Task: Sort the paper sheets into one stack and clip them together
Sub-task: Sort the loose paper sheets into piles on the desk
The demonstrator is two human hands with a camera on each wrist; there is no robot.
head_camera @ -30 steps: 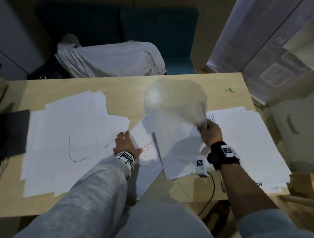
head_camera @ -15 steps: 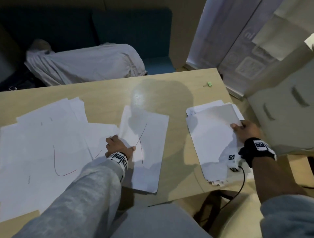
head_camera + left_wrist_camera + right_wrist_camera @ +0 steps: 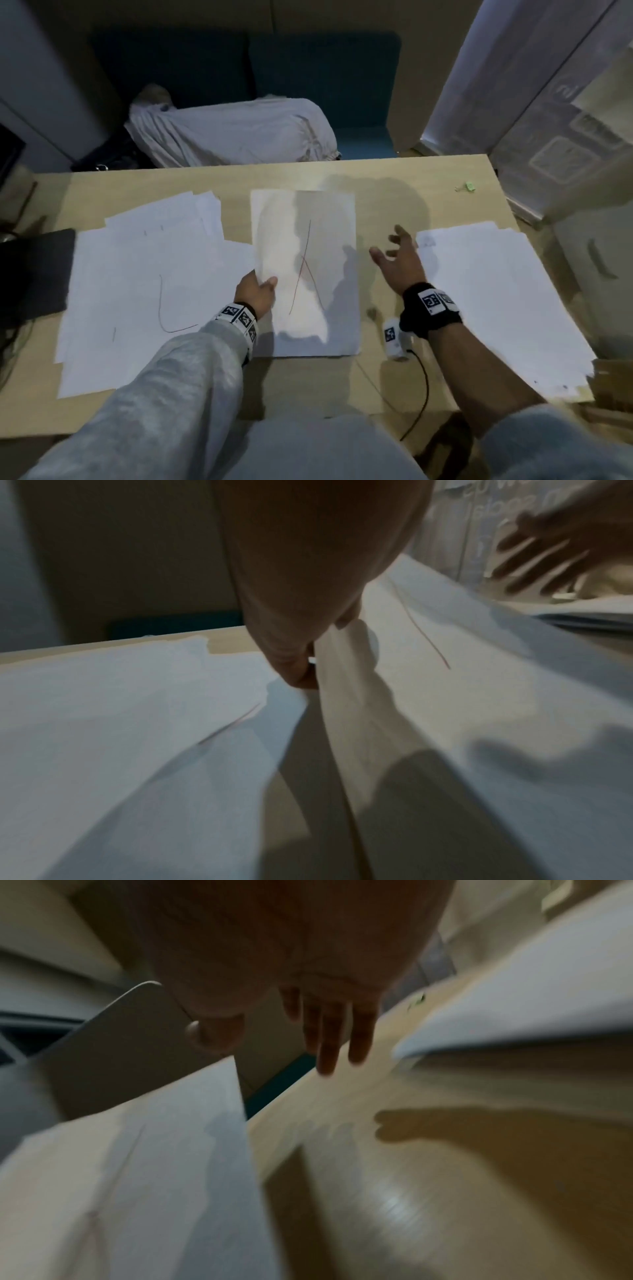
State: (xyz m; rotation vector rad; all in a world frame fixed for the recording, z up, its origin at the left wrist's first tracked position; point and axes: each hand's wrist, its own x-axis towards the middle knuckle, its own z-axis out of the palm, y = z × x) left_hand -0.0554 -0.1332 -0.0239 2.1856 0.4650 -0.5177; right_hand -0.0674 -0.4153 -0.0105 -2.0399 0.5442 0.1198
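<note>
The left hand [image 3: 256,295] pinches the red-marked sheet [image 3: 305,270] at frame centre while the right hand [image 3: 399,258] hovers empty with fingers spread beside the right-hand stack [image 3: 496,301], so a careless grab could crease or skew the limp sheet.

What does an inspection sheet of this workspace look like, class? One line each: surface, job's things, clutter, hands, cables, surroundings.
Surface: wooden table, mostly under paper.
Job's things: marked sheet lifted at centre; loose sheets spread left; neater stack right; green clip at far right corner.
Clutter: dark flat object at left edge.
Hands: left hand has a grip on the marked sheet's edge; right hand open, holding nothing.
Cables: black cable hangs from right wrist.
Surroundings: blue sofa with pale cloth.
</note>
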